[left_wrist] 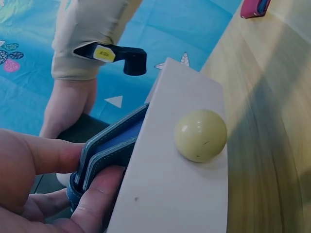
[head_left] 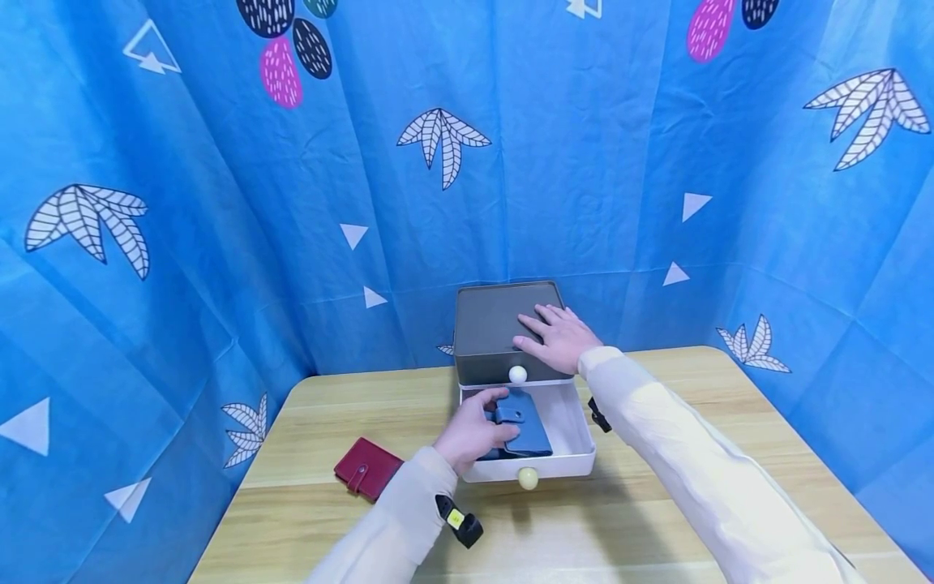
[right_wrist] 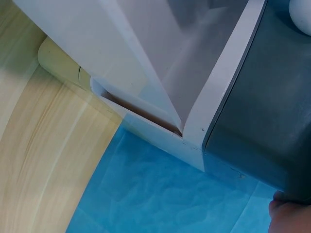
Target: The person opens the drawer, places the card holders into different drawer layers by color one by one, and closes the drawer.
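My left hand (head_left: 470, 431) reaches over the front left of a pulled-out white drawer (head_left: 580, 465). It pinches a blue wallet (head_left: 531, 436) with a snap strap, thumb on one side and fingers on the other. In the left wrist view the wallet (left_wrist: 114, 133) stands tilted just behind the drawer front, its folded layers showing. My right hand (head_left: 560, 339) rests with spread fingers on the dark grey top of the small drawer box (head_left: 485, 324). The right wrist view shows only a bit of that hand (right_wrist: 291, 218) at the box's edge.
A red wallet (head_left: 367, 469) lies on the wooden table (head_left: 306, 430), left of the drawer. The drawer front carries a pale yellow knob (head_left: 528, 478); a white knob (head_left: 517, 374) sits on the grey upper part. A blue patterned curtain (head_left: 584, 203) hangs behind and at both sides.
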Motion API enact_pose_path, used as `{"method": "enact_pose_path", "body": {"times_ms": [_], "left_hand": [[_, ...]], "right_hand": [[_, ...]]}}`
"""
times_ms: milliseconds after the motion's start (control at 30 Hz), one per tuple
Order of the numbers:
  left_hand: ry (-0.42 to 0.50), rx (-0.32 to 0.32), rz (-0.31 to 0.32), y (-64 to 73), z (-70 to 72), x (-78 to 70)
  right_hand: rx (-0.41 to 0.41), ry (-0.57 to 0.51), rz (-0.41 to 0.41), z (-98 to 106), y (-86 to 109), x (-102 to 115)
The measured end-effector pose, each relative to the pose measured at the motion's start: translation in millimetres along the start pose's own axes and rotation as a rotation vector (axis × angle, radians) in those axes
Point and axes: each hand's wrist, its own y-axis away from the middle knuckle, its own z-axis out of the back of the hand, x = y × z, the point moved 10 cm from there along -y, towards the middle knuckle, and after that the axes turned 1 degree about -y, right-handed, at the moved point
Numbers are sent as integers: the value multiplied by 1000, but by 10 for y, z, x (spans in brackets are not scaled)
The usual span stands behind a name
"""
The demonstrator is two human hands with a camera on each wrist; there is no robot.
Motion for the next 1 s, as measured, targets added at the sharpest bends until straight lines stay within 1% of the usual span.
{"method": "enact_pose_path", "body": {"times_ms": [133,367,533,700,833,933,1000], "left_hand": [[-22,14,-5,-41,-92,12],[-91,44,-30,-129,-273,-28],[-86,68,-19,-161,-371,-58],[-93,66,-2,-186,-455,-74],[-98,68,-16,-218,-524,-88],[-120,67,-20,-238,-555,-89],[-142,63,-5,-250,-562,-74]], "right_hand": [[-2,2,2,4,4,-4],[-4,-2,11,7,13,-4],[-3,-3,14,7,5,0],[0,-3,16,17,4,4],[-1,-2,17,29,11,10],[0,-5,22,29,12,19],[0,-5,24,24,10,22]]}}
